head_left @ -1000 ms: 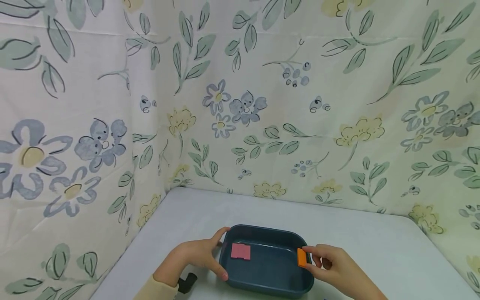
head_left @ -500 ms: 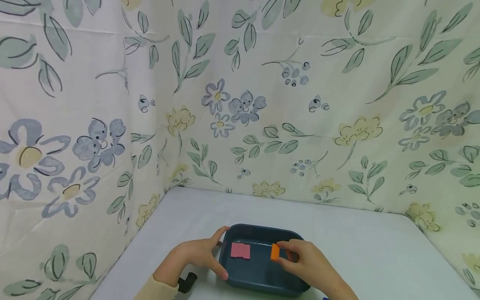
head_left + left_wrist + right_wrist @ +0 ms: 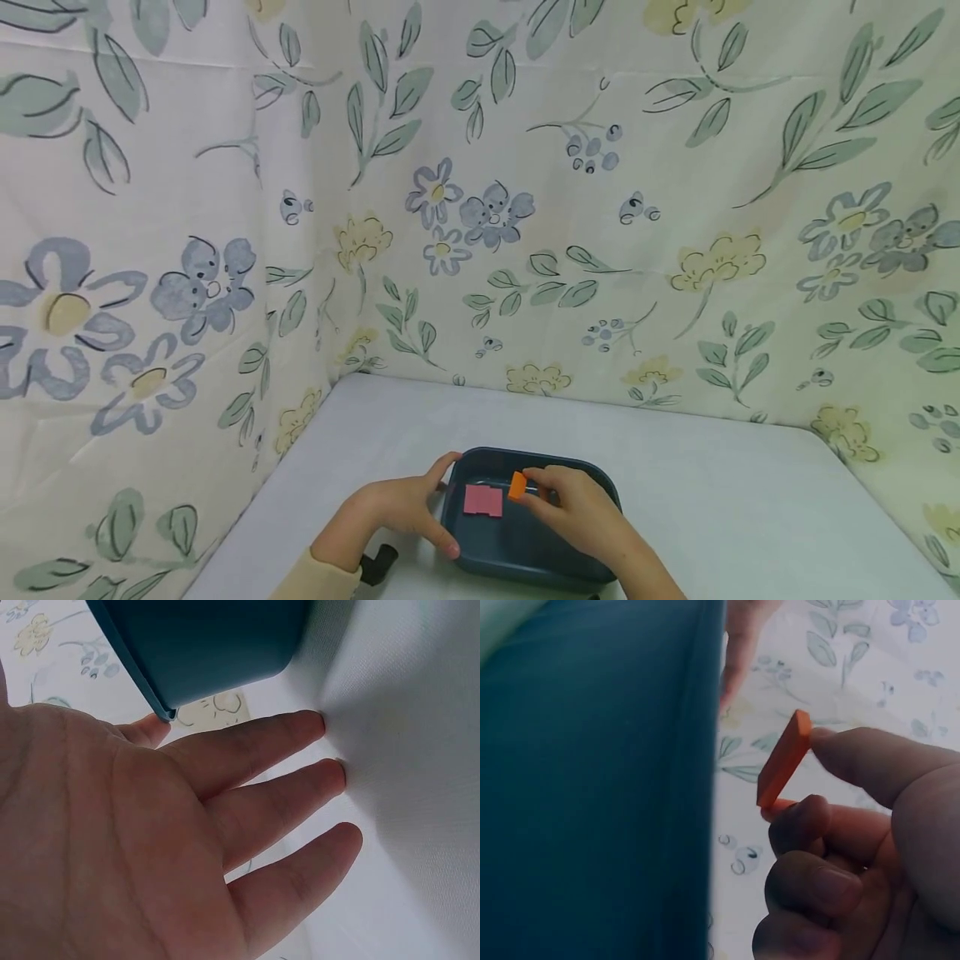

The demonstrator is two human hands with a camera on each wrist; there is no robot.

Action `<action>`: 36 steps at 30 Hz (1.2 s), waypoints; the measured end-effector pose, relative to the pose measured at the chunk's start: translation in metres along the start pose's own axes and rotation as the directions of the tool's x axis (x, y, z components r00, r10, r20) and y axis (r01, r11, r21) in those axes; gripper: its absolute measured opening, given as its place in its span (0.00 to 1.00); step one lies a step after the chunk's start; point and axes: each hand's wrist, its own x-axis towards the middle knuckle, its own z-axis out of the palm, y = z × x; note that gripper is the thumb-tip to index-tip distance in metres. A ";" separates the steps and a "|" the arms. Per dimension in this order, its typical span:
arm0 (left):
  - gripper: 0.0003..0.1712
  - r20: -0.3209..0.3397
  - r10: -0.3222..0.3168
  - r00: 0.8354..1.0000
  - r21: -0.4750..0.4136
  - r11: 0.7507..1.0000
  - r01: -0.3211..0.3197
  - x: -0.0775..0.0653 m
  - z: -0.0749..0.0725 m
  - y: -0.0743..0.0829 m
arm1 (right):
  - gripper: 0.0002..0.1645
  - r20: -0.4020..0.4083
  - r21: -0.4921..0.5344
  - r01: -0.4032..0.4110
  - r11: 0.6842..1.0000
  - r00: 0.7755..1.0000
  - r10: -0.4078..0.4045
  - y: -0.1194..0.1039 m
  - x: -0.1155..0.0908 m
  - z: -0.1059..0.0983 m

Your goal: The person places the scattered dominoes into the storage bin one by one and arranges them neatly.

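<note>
A dark teal rectangular tray (image 3: 547,571) stands on the white table, with a flat pink piece (image 3: 483,501) of notched outline lying inside at its left. My right hand (image 3: 573,504) is over the tray and pinches a small orange block (image 3: 517,486) between thumb and index finger, just right of the pink piece. In the right wrist view the orange block (image 3: 784,759) shows as a thin slab, its other fingers curled below. My left hand (image 3: 405,508) spans the tray's left end, thumb and index finger at the rim. Its other fingers are extended, fingertips at the tabletop in the left wrist view.
A black object (image 3: 378,564) lies on the table beside the left wrist, partly hidden by the sleeve. A small dark thing shows at the bottom edge below the tray. Floral cloth (image 3: 525,208) hangs behind and at the left of the white table (image 3: 720,483).
My right hand has carried the orange block leftward from the tray's right rim, across the tray, to near the pink piece. The left hand and tray have stayed in place.
</note>
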 end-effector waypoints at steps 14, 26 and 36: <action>0.71 0.014 0.002 1.000 -0.010 1.000 -0.002 0.001 0.000 -0.001 | 0.13 -0.012 -0.329 -0.032 0.944 0.999 0.030 -0.001 0.019 0.029; 0.72 0.005 0.002 1.000 -0.009 1.000 -0.002 0.001 0.001 -0.001 | 0.13 0.004 -0.495 -0.109 0.862 0.992 0.128 0.002 0.026 0.049; 0.73 0.005 -0.005 1.000 -0.010 1.000 0.005 0.002 0.000 -0.003 | 0.09 0.016 -0.533 -0.058 0.844 0.997 0.078 0.007 0.030 0.060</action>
